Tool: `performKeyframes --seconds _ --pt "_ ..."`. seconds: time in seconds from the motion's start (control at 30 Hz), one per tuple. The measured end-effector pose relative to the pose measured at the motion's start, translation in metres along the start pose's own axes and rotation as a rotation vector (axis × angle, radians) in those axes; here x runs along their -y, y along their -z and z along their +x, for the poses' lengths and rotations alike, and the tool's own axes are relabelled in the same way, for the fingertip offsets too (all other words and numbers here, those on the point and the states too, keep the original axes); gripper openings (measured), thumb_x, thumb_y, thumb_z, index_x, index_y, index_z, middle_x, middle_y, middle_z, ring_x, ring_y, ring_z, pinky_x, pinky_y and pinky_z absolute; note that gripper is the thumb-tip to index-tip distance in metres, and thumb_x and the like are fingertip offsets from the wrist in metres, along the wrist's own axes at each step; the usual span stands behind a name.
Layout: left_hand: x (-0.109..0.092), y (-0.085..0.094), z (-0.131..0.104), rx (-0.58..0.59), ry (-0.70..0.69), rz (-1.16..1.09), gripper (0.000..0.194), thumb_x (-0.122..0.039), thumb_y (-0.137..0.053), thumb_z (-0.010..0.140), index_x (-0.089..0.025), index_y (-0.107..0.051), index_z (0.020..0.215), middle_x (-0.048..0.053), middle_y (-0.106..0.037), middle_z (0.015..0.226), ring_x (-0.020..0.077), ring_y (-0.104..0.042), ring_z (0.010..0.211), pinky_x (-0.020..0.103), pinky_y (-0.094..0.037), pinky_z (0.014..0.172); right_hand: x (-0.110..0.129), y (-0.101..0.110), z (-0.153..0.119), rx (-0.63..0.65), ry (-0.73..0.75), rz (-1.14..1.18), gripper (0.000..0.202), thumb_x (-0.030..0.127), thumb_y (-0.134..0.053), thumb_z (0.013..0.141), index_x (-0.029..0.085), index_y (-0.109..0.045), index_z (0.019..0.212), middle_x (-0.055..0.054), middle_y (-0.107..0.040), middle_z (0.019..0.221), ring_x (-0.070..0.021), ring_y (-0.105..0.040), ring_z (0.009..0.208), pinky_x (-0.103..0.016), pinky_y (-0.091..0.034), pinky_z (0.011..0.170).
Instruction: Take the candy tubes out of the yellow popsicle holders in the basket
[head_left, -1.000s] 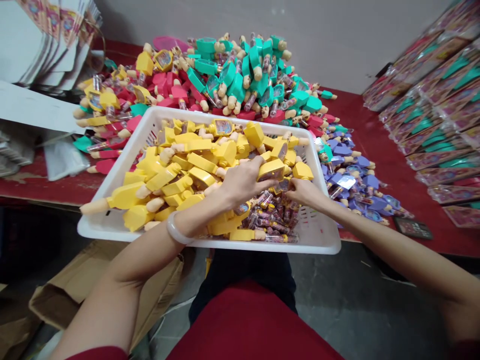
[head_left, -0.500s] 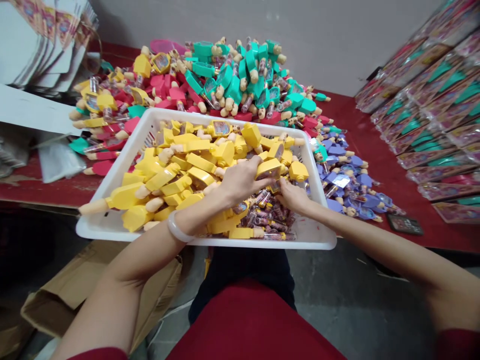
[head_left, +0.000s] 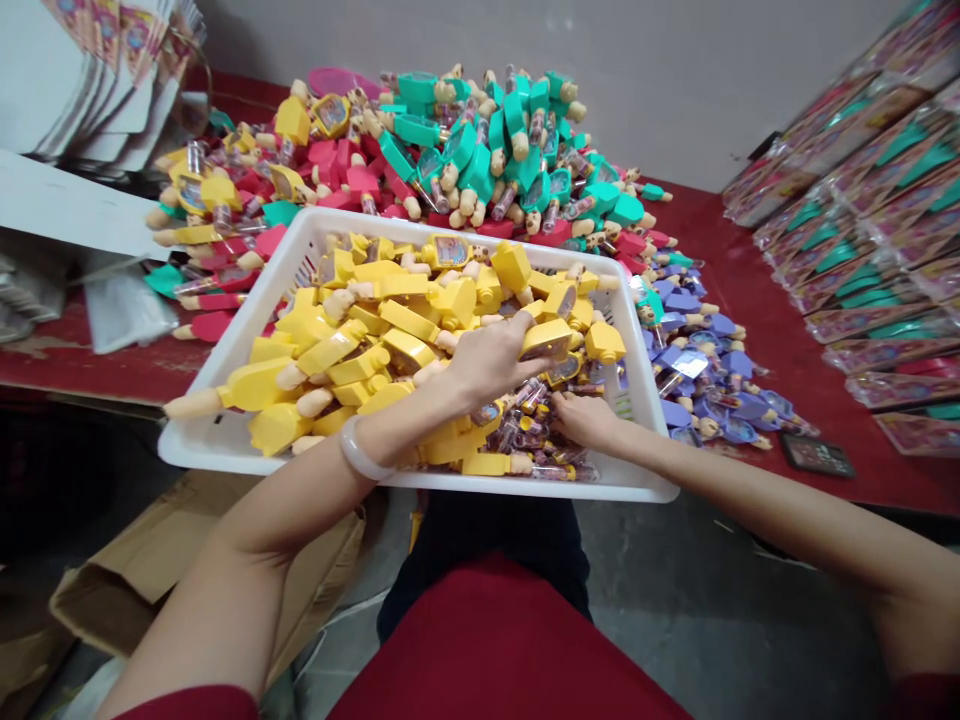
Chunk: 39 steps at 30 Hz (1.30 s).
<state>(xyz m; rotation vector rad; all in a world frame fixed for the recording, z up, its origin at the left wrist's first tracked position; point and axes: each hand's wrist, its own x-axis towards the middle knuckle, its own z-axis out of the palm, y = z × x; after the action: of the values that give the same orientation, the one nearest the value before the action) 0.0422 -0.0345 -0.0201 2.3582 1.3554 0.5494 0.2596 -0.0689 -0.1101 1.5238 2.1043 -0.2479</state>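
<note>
A white plastic basket [head_left: 420,487] in front of me is full of yellow plastic toys [head_left: 330,350] with beige knobbed handles. My left hand [head_left: 491,360] is closed around one yellow toy [head_left: 546,340], a flat-sided piece held over the right half of the basket. Below it lies a heap of small clear tubes [head_left: 529,435] with pinkish contents and yellow ends. My right hand [head_left: 589,420] reaches into that heap, fingers bent together at its right side; its fingertips are partly hidden, and what they grip cannot be made out.
Behind the basket are piled green toys [head_left: 476,165], red toys [head_left: 364,185] and purple toys [head_left: 720,365] on a red table [head_left: 892,480]. Bagged packs [head_left: 862,250] are stacked at right, printed cards [head_left: 112,100] at left. A phone [head_left: 817,455] lies near the table edge; a cardboard box [head_left: 135,590] stands below.
My right hand has moved away from the yellow toy, down into the small tubes. My left hand still holds the toy in nearly the same place. The view has shifted slightly.
</note>
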Motion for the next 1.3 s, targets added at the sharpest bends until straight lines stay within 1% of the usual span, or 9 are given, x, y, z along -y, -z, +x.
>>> performKeyframes --seconds 0.27,0.4,0.5,0.7,0.83,1.0,1.1,1.2,1.3 --pt "-0.001 0.001 0.000 0.017 0.018 0.021 0.048 -0.054 -0.060 0.087 -0.016 -0.053 0.115 0.011 -0.069 0.101 0.0261 -0.065 0.093 0.030 -0.046 0.074 -0.016 0.011 -0.005 0.070 0.148 0.107 0.031 0.016 -0.057 0.077 0.015 -0.050 0.107 -0.014 -0.066 0.101 -0.0260 -0.066 0.090 -0.030 -0.049 0.070" --pt "-0.002 0.000 -0.001 0.021 0.013 0.027 0.046 -0.053 -0.061 0.087 -0.015 -0.054 0.112 0.011 -0.069 0.100 0.0268 -0.066 0.092 0.031 -0.046 0.072 -0.035 0.023 -0.018 0.203 0.116 0.520 0.019 0.024 -0.058 0.077 0.020 -0.045 0.091 -0.004 -0.061 0.084 -0.0166 -0.060 0.065 -0.025 -0.045 0.052" --pt "-0.001 0.000 -0.001 0.025 0.011 0.019 0.046 -0.054 -0.061 0.087 -0.016 -0.054 0.111 0.010 -0.068 0.101 0.0260 -0.065 0.091 0.031 -0.046 0.072 -0.039 0.023 -0.025 0.215 0.207 0.705 0.022 0.028 -0.060 0.077 0.020 -0.045 0.092 -0.003 -0.060 0.088 -0.0164 -0.059 0.074 -0.024 -0.047 0.059" --pt "-0.001 -0.001 0.000 0.040 0.022 0.024 0.043 -0.053 -0.061 0.087 -0.016 -0.053 0.109 0.010 -0.067 0.102 0.0245 -0.065 0.091 0.031 -0.047 0.074 -0.019 0.011 -0.025 0.304 0.302 0.319 0.036 0.017 -0.058 0.075 0.013 -0.055 0.111 -0.016 -0.063 0.112 -0.0256 -0.062 0.098 -0.031 -0.047 0.080" --pt "-0.001 -0.003 -0.001 0.039 0.006 0.032 0.044 -0.055 -0.059 0.088 -0.017 -0.054 0.108 0.010 -0.067 0.100 0.0243 -0.065 0.090 0.031 -0.046 0.075 -0.007 0.009 -0.017 0.412 0.216 0.087 0.064 0.020 -0.068 0.065 0.009 -0.052 0.126 -0.022 -0.063 0.117 -0.0337 -0.063 0.101 -0.034 -0.050 0.075" --pt "0.001 -0.006 -0.002 0.078 -0.023 -0.029 0.042 -0.053 -0.061 0.087 -0.016 -0.054 0.106 0.011 -0.067 0.099 0.0259 -0.065 0.091 0.031 -0.046 0.073 -0.008 0.006 -0.016 0.295 0.175 0.093 0.034 0.025 -0.067 0.062 0.012 -0.067 0.093 -0.016 -0.071 0.090 -0.0316 -0.067 0.081 -0.033 -0.049 0.063" --pt "0.003 -0.006 -0.003 0.149 -0.045 -0.165 0.042 -0.054 -0.063 0.084 -0.016 -0.055 0.101 0.009 -0.067 0.094 0.0246 -0.064 0.086 0.030 -0.045 0.068 -0.022 0.012 -0.031 0.241 0.196 0.385 0.023 0.025 -0.066 0.065 0.014 -0.067 0.085 -0.008 -0.070 0.079 -0.0258 -0.065 0.072 -0.032 -0.050 0.062" --pt "0.003 -0.005 -0.005 0.291 -0.041 -0.310 0.042 -0.056 -0.065 0.080 -0.018 -0.057 0.095 0.006 -0.067 0.090 0.0211 -0.063 0.079 0.028 -0.042 0.062 -0.038 0.021 -0.057 0.202 0.258 0.868 0.028 0.031 -0.065 0.072 0.016 -0.069 0.096 -0.002 -0.071 0.087 -0.0232 -0.065 0.082 -0.033 -0.053 0.076" --pt "-0.001 -0.003 -0.008 0.463 -0.063 -0.410 0.041 -0.057 -0.065 0.078 -0.019 -0.059 0.092 0.003 -0.066 0.087 0.0185 -0.061 0.076 0.027 -0.040 0.060 -0.044 0.025 -0.083 0.032 0.201 1.138 0.035 0.041 -0.070 0.075 0.016 -0.070 0.098 -0.004 -0.071 0.093 -0.0243 -0.065 0.089 -0.036 -0.053 0.084"
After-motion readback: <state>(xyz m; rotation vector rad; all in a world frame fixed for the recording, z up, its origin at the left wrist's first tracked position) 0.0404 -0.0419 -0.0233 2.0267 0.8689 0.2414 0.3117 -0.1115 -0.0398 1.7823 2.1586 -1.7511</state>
